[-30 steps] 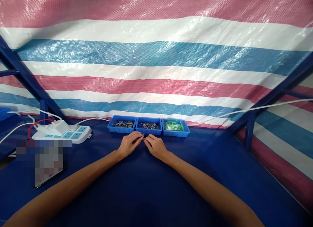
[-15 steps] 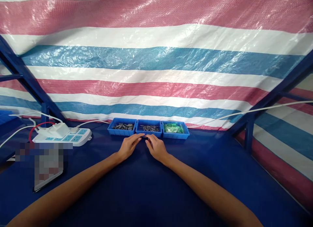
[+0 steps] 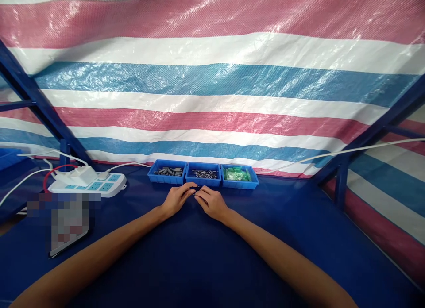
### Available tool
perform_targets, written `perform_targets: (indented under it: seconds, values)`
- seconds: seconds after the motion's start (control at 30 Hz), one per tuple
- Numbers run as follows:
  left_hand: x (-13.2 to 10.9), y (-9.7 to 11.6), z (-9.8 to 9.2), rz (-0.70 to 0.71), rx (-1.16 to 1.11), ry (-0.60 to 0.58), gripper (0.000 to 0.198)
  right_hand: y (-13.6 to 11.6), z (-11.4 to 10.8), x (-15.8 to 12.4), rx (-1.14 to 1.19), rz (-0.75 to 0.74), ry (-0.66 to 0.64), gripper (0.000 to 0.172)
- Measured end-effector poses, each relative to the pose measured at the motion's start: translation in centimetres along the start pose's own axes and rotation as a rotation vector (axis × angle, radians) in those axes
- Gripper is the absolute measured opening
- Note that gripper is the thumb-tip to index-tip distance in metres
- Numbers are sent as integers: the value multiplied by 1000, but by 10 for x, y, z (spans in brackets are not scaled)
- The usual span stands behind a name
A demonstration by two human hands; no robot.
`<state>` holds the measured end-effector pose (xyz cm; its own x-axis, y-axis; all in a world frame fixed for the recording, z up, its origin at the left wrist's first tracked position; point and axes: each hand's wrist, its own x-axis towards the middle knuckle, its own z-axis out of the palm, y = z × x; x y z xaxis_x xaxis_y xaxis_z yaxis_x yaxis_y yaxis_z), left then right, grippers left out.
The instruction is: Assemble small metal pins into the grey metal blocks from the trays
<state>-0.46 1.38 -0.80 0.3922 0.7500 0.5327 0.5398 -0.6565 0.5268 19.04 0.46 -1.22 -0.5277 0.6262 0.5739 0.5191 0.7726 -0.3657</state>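
Observation:
My left hand (image 3: pixel 177 199) and my right hand (image 3: pixel 212 202) meet just in front of the middle blue bin, fingertips almost touching. Both are closed in a pinch around something small and dark, mostly covered by the fingers, so its kind cannot be made out. Behind them, the middle bin (image 3: pixel 203 182) holds many thin metal pieces (image 3: pixel 204 174) with pointed shapes. To its left a bin (image 3: pixel 166 179) contains short grey cylindrical pieces (image 3: pixel 170 171). The right-hand bin (image 3: pixel 241 184) has small clear and green plastic bags (image 3: pixel 237 173) in it.
A white power strip (image 3: pixel 113 188) with plugs and cables lies at the left. Nearer me is a blurred-out flat device (image 3: pixel 71 239) on the blue table (image 3: pixel 206 263). A striped tarp (image 3: pixel 212 80) hangs behind, between blue metal posts (image 3: pixel 340 179).
My fingertips have come closer together, and the dark piece between them is more hidden now. The whole view has shifted very slightly; the bins stay in place.

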Motion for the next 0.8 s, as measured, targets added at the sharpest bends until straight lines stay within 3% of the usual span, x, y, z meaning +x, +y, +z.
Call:
perform_targets:
  seconds: [0.23, 0.4, 0.63, 0.8]
  values:
    - [5, 6, -3, -12, 27, 83, 27, 0, -1, 0, 20, 85, 50, 29]
    - [6, 9, -5, 56, -11, 62, 24, 1, 0, 1, -23, 119, 66, 30]
    - [3, 13, -6, 115, -57, 59, 23, -1, 1, 2, -112, 99, -53, 30]
    - [2, 15, -7, -32, -70, 83, 28, 0, 2, 2, -161, 116, -77, 32]
